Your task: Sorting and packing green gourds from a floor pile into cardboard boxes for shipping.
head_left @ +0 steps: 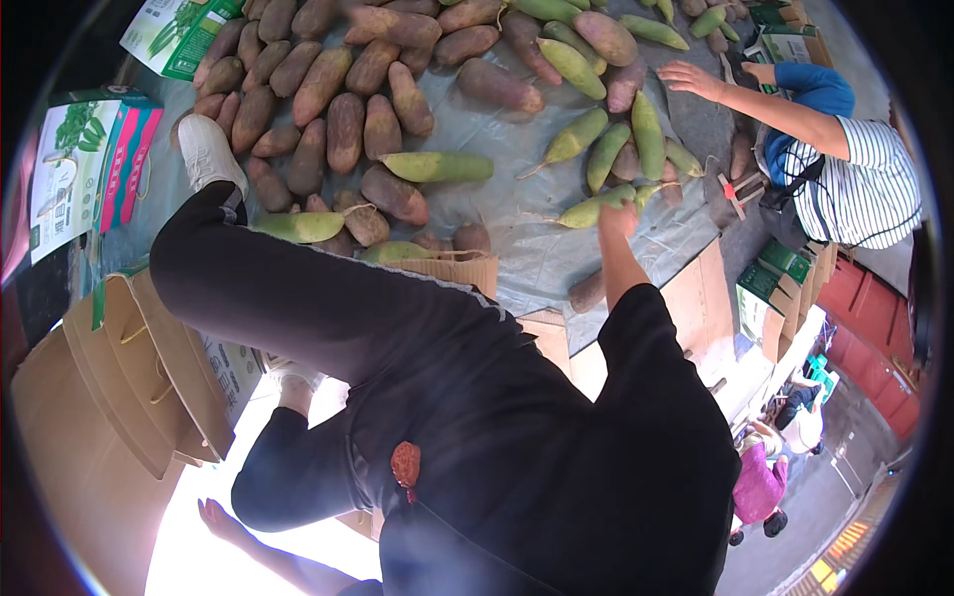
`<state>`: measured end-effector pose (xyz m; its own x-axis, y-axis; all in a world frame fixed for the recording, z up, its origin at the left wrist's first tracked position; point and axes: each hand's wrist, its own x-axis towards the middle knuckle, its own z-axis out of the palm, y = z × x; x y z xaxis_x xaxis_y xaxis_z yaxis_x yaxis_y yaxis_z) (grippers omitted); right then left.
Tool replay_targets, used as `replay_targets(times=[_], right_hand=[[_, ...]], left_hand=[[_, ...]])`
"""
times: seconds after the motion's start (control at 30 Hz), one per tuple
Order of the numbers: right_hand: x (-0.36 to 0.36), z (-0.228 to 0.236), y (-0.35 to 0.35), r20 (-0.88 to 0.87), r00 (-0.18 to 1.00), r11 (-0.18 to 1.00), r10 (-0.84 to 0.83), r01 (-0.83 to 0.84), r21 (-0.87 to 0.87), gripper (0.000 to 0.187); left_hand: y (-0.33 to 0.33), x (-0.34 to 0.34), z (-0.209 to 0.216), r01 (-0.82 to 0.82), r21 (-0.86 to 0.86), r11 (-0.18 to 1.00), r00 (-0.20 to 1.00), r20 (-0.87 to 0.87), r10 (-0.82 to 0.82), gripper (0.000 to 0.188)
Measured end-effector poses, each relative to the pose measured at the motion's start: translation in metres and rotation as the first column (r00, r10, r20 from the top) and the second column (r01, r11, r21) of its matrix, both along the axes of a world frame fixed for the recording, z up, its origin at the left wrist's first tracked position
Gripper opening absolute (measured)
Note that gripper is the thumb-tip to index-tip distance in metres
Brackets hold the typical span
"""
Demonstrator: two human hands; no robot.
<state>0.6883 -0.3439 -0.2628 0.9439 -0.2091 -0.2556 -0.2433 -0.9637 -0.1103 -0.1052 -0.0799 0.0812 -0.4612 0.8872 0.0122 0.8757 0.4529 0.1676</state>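
Note:
My right hand [618,219] reaches forward and is closed on the end of a green radish [586,211] lying on the sheet. More green radishes [648,134] lie just beyond it, mixed with some reddish ones. My left hand [225,522] hangs low at the left against bright glare, away from the radishes. Its fingers look apart, with nothing seen in them. A large heap of soil-dulled, red-brown radishes [345,134] spreads ahead of my raised leg, and one long green radish [437,167] rests at its near edge.
A grey plastic sheet [527,253] lies under the radishes. Printed cartons [75,169] stand at the left, near an open brown carton [119,368]. At the right, a co-worker in a striped shirt [860,184] reaches over the sheet, near a red-handled tool [733,192] and green-topped cartons [775,288].

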Motion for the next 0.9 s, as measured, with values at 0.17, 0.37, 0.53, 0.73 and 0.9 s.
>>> replay_targets(times=[0.17, 0.37, 0.53, 0.73, 0.9], right_hand=[[0.019, 0.012, -0.036, -0.135, 0.911, 0.907, -0.389, 0.404, 0.115, 0.071], [0.02, -0.021, -0.043, -0.339, 0.752, 0.688, -0.565, 0.657, 0.308, 0.052], [0.026, -0.041, -0.071, -0.52, 0.605, 0.496, -0.603, 0.795, 0.349, 0.04], [0.02, -0.042, -0.065, -0.679, 0.465, 0.333, -0.568, 0.885, 0.326, 0.032], [-0.016, -0.043, -0.04, -0.789, 0.498, 0.35, -0.36, 0.856, 0.381, 0.031]], left_hand=[[0.007, 0.012, 0.015, 0.003, -0.031, 1.0, 1.0, -0.026, -0.003, 0.038], [-0.008, 0.009, 0.024, -0.055, -0.033, 0.998, 0.998, -0.035, 0.054, 0.039], [-0.01, 0.006, 0.028, -0.064, -0.057, 0.996, 0.995, -0.074, 0.059, 0.039], [-0.01, 0.005, 0.04, -0.051, -0.02, 0.999, 0.994, -0.096, 0.049, 0.038], [0.004, 0.005, 0.036, 0.056, 0.006, 0.998, 0.994, -0.089, -0.055, 0.039]])
